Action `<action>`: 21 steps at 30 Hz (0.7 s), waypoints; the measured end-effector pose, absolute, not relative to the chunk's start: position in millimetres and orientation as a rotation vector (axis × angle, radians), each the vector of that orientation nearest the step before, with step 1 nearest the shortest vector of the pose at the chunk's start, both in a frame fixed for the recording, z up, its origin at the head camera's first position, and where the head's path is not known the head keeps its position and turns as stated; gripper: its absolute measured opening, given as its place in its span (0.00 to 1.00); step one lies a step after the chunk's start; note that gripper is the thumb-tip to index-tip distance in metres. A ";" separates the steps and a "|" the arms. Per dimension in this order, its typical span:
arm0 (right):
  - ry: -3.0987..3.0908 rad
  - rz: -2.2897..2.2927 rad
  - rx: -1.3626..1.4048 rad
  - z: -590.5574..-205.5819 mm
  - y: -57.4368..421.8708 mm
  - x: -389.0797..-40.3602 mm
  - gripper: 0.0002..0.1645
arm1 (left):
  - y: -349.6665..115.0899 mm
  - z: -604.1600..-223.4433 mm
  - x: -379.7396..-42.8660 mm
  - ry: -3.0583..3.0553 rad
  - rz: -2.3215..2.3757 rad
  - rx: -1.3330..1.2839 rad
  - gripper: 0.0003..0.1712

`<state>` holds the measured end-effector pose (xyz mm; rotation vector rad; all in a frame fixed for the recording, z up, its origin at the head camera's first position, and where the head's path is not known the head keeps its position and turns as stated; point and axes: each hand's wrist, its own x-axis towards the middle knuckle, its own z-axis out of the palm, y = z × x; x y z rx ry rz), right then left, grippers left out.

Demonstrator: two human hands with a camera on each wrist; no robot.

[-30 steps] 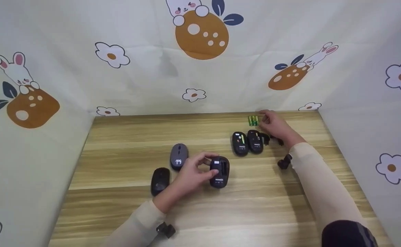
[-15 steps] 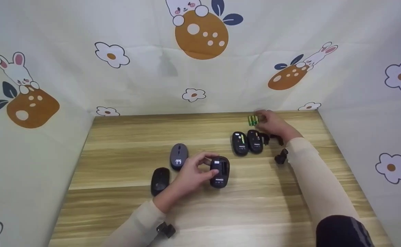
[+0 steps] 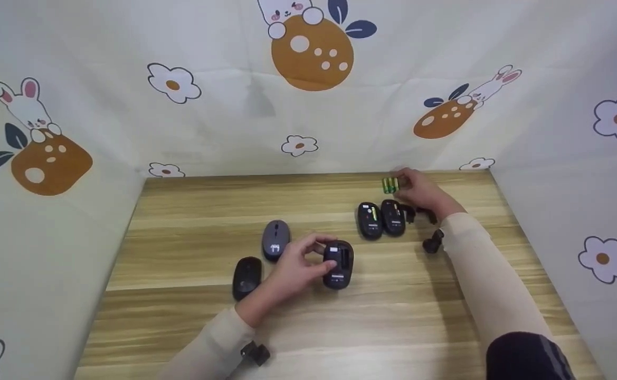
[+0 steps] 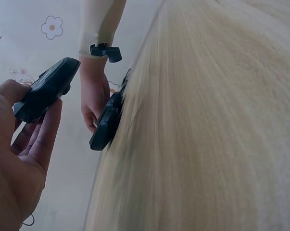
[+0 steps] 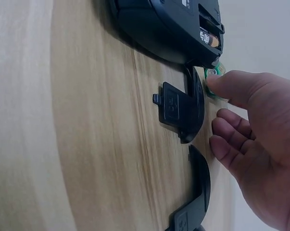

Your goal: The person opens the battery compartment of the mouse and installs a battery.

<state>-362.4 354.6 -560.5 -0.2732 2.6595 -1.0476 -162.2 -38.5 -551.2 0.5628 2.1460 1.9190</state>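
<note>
My left hand (image 3: 295, 266) holds a black computer mouse (image 3: 338, 281) underside up, thumb on its base and fingers behind. Its battery slot shows dark, without its cover; in the left wrist view the held mouse (image 4: 46, 91) is tilted above the table. At the back right, my right hand (image 3: 423, 191) is beside a small row of green batteries (image 3: 389, 186). Its thumb and forefinger lie at the two ends of the nearest one. In the right wrist view the thumb touches a battery (image 5: 213, 72); the forefinger is hidden and the other fingers are curled.
Two overturned mice, one left (image 3: 370, 224) and one right (image 3: 393, 220), lie close together with batteries in their open slots. Two black battery covers (image 5: 176, 107) lie beside them. Further left rest a grey mouse (image 3: 275, 240) and a black mouse (image 3: 247, 277). Patterned cloth (image 3: 224, 132) surrounds the table.
My right hand has shifted slightly left, and its fingers have closed in on the end of the battery row. My left hand and its mouse have stayed still.
</note>
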 end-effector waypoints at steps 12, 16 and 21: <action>2.815 -1.245 -0.244 -567.8 355.9 -353.3 0.25 | -37.4 -550.3 -162.7 2.125 1.942 0.591 0.27; 2.859 -1.300 -0.212 -570.6 358.4 -347.7 0.22 | -37.3 -549.2 -162.1 2.117 1.950 0.593 0.27; 2.867 -1.436 -0.200 -570.2 357.4 -338.2 0.20 | -36.8 -549.0 -162.5 2.117 1.949 0.592 0.27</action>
